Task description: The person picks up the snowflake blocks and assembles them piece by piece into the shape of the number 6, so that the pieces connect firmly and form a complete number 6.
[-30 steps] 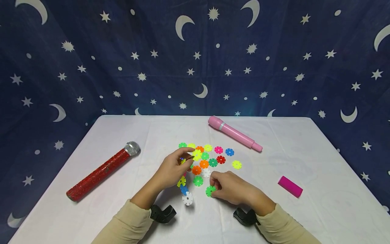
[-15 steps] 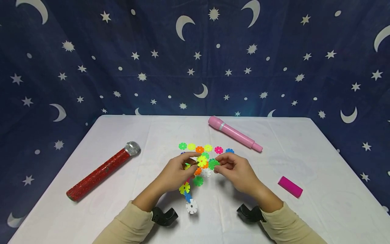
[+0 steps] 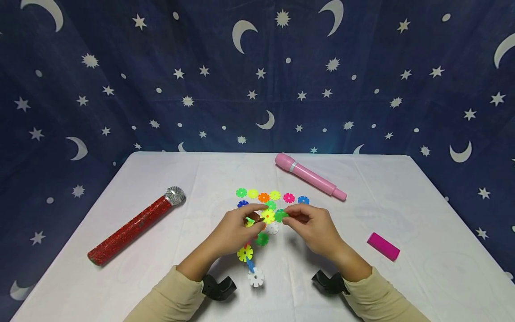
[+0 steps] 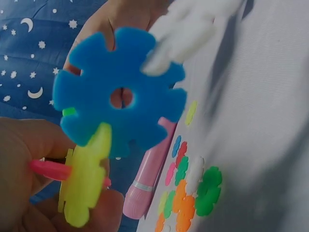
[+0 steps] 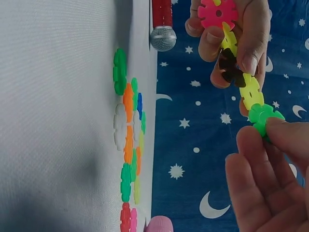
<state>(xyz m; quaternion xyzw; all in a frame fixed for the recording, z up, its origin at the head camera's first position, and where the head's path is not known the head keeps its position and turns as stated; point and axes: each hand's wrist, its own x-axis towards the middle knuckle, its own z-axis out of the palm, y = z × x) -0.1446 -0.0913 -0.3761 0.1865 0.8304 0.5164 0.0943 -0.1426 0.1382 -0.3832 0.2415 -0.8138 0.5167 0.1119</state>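
Note:
My left hand (image 3: 231, 230) holds a linked chain of notched plastic snowflake discs above the table, pinching a dark disc (image 5: 231, 66) near the chain's upper end. Beyond it projects a yellow disc (image 3: 267, 216). Between thumb and fingertips, my right hand (image 3: 318, 226) pinches a green disc (image 5: 263, 116); it meets the yellow disc's edge, though how deep the slots engage I cannot tell. Lower in the chain come a pink disc (image 5: 217, 14), another yellow disc (image 3: 245, 253), a blue disc (image 4: 87, 92) and a white disc (image 3: 255, 277) hanging at the end.
Loose discs, such as a pink one (image 3: 289, 197) and a green one (image 3: 262, 239), lie behind and beneath the hands. A red microphone (image 3: 137, 226) lies left, a pink microphone (image 3: 311, 175) at the back, a magenta cylinder (image 3: 383, 246) right on the white table (image 3: 402, 192).
My right hand has lifted the green disc from the table and brought it up to the chain's yellow disc. My left hand has shifted slightly right and nearer, with the chain.

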